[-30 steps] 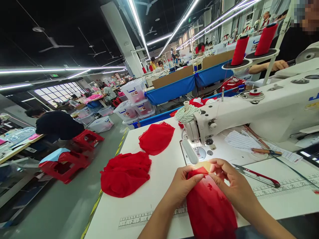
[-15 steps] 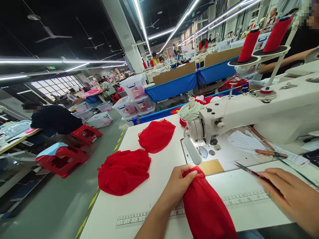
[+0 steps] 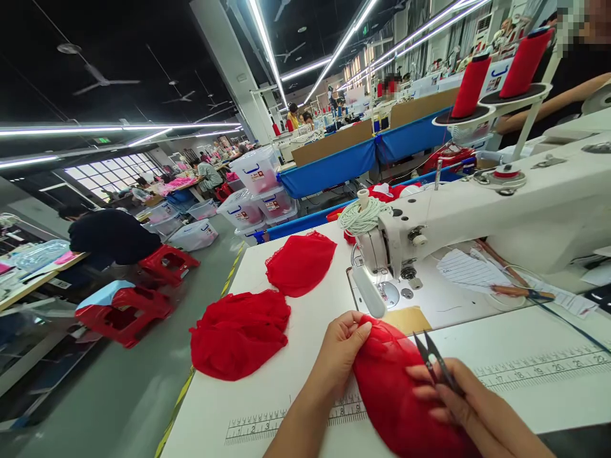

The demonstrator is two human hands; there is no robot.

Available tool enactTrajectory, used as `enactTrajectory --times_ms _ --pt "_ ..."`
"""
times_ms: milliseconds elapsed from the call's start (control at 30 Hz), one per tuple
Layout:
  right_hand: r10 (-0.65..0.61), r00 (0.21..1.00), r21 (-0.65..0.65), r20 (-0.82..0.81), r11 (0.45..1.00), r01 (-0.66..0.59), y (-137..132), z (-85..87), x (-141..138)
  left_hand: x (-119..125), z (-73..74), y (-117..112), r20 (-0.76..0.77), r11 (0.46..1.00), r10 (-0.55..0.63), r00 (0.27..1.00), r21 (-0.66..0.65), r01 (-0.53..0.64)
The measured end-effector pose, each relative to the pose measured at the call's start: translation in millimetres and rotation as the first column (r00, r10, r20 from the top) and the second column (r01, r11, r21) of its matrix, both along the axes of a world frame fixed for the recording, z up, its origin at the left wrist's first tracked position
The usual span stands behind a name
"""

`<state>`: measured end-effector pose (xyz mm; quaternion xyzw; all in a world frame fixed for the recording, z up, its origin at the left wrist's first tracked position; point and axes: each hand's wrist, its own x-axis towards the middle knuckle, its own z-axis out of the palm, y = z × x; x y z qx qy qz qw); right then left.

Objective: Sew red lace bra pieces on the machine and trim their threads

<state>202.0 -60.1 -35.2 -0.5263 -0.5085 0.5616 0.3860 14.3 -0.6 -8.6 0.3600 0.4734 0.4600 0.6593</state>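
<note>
My left hand [image 3: 344, 346] pinches the upper edge of a sheer red fabric piece [image 3: 389, 394], which hangs down over the table's front edge. In my right hand [image 3: 458, 388] is a pair of dark thread snips [image 3: 436, 362], blades parted and pointing up and away from me. The right fingers reach over the fabric's right side; whether they grip it I cannot tell. Just beyond my hands stands the white sewing machine [image 3: 458, 216], its needle area lit. Two more red fabric pieces, a gathered one [image 3: 238, 334] and a smaller one [image 3: 300, 264], lie to the left.
A printed ruler [image 3: 544, 369] runs along the white tabletop [image 3: 258, 401]. An orange-handled tool [image 3: 520, 292] and paper pattern [image 3: 470, 270] lie under the machine arm. Red thread cones [image 3: 471, 86] stand behind. Plastic bins [image 3: 258, 168], red stools [image 3: 124, 312] and a seated person [image 3: 112, 235] are leftward.
My right hand has moved left with the snips, from beside the fabric to over it. The fabric has spread wider and its upper edge now opens to the right. My left hand keeps its hold.
</note>
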Motion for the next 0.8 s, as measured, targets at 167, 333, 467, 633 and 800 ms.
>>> enactTrajectory --times_ms 167,333,467,633,800 --pt "-0.269 0.91 0.396 0.317 0.909 0.131 26 13.0 19 3 0.2 0 -0.034 0.996 0.004 0.999 0.091 -0.001" --pt "0.124 0.991 0.077 0.048 0.989 -0.128 15 16.7 -4 7 3.2 -1 -0.027 0.995 0.03 0.999 0.099 -0.028" --pt "0.192 0.974 -0.069 -0.119 0.977 -0.201 18 13.1 -21 9 5.3 -3 -0.011 0.995 0.044 0.999 0.091 -0.043" --pt "0.181 0.979 -0.058 -0.096 0.981 -0.187 24 13.3 -22 9 7.4 -4 0.02 0.997 0.041 0.999 0.07 -0.043" --pt "0.183 0.979 -0.048 -0.085 0.981 -0.187 23 14.0 -24 8 7.7 -4 0.013 0.997 0.03 0.999 0.069 -0.03"
